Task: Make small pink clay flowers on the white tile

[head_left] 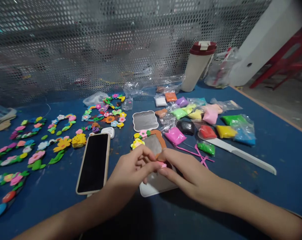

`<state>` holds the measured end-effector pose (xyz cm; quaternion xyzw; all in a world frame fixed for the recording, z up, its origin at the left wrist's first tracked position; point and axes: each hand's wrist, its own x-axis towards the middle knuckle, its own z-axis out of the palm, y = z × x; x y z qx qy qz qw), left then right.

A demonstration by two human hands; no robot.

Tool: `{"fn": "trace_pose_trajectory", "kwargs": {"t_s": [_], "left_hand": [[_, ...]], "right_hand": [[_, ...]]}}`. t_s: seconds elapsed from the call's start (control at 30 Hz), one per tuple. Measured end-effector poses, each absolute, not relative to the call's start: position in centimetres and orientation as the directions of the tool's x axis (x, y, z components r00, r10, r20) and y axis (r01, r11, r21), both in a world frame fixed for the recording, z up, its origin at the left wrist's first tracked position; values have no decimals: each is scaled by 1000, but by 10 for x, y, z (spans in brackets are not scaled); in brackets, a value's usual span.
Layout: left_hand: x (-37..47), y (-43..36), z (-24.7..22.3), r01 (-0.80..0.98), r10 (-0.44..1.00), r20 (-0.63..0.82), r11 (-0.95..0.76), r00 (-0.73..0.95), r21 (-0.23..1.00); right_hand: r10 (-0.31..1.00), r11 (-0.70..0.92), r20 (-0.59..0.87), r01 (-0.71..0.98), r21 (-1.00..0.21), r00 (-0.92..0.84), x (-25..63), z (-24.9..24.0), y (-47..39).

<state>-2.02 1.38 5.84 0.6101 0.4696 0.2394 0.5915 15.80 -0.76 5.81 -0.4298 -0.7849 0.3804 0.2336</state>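
Observation:
In the head view, a small piece of pink clay [163,165] sits between the fingertips of both hands. My left hand [133,170] pinches it from the left, and my right hand [186,166] pinches it from the right. Just beyond the fingers lies a small mirror [153,144] with brown clay on its right edge and flower shapes at its upper left. Beneath the hands is a white-edged flat panel [153,191], partly covered by them. Another wavy-edged mirror [145,121] lies farther back, its rim undecorated.
A phone [93,163] lies left of my hands, beside several flower-decorated frames [62,123]. Bagged coloured clay [176,135], pink sticks [191,152] and a white comb [241,153] lie to the right. A tumbler [197,68] stands at the back before a perforated metal panel [103,46].

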Motion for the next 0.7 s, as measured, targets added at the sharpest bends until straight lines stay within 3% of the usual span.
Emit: {"fn": "trace_pose_trajectory", "kwargs": {"t_s": [0.17,0.27,0.33,0.43,0.53,0.6,0.7], "left_hand": [[-24,13,60,566,793,-166,-253,586,785],[-24,16,61,590,706,-235,-310,668,745],[-25,17,64,570,648,-279,-293,709,768],[-26,15,68,524,658,-313,-146,685,839],[-26,12,70,430,689,-356,72,631,900],[-25,11,70,359,686,-385,189,618,914],[-24,11,69,284,688,-403,287,604,915]], "right_hand": [[800,528,241,455,-717,-549,159,42,-7],[703,670,311,450,-590,-639,161,35,-8],[695,670,299,437,-600,-654,163,36,-8],[773,475,182,363,-802,-607,166,45,-9],[828,109,-26,207,-972,-559,166,52,-9],[830,-72,-111,92,-993,-546,165,52,-8],[837,-179,-156,7,-984,-524,164,49,-7]]}}
